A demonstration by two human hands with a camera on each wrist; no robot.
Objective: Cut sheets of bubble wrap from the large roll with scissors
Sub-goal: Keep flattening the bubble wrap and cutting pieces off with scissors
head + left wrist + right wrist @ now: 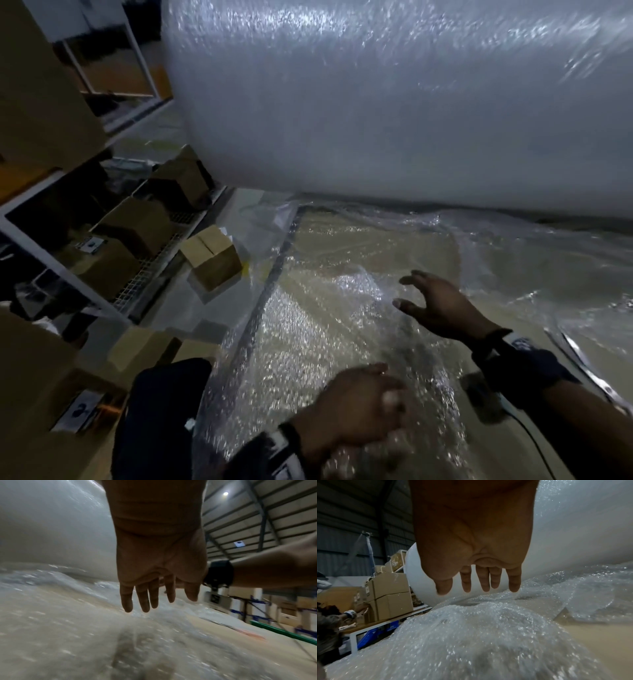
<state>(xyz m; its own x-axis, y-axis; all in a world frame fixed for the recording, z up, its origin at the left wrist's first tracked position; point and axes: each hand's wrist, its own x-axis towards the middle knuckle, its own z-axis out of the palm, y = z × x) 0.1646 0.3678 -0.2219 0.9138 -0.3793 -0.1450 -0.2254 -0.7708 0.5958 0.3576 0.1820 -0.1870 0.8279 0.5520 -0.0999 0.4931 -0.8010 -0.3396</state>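
- On the table (534, 404): loose wrap (318, 308) lies spread, fed from the roll (394, 102) beyond, its axis crosswise.
- Right hand (442, 308): fingers spread, empty, nearer the roll.
- Left hand (356, 401): fingers relaxed, empty, just above wrap.
- Scissors: not visible.

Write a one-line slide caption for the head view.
Both open hands, left hand and right hand, hover over unrolled bubble wrap beside the large roll.
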